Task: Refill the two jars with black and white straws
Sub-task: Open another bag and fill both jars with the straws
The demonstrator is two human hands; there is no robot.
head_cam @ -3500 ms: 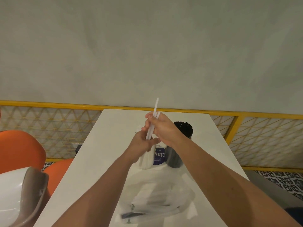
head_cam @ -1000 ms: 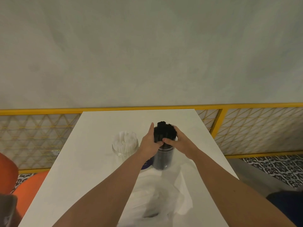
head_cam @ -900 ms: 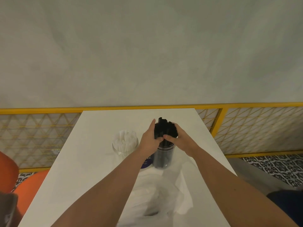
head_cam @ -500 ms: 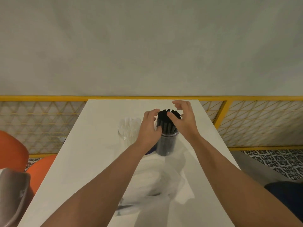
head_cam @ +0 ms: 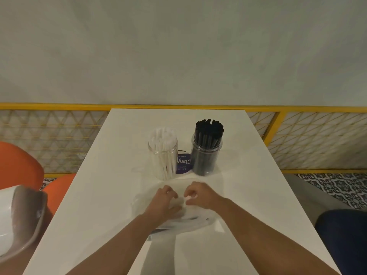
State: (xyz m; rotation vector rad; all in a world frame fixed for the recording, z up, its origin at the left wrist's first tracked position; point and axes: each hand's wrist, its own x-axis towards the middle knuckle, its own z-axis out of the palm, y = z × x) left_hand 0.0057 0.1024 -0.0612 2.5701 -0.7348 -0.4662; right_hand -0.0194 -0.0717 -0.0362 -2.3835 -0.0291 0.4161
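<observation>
Well, on the smooth white worktop (head_cam: 99,205) two clear round jars stand upright side by side: the left jar (head_cam: 164,165) packed with white straws (head_cam: 163,135), the right jar (head_cam: 204,163) with black straws (head_cam: 209,128). Nearer, the left hand (head_cam: 163,201) and right hand (head_cam: 200,195), almost touching, curl their fingers into a crinkled, filmy plastic bag (head_cam: 194,220).

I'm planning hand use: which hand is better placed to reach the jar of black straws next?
The right hand, probably: the black-straw jar stands straight ahead of it, while the left hand would cross past the white-straw jar. Both are on the plastic bag.
</observation>
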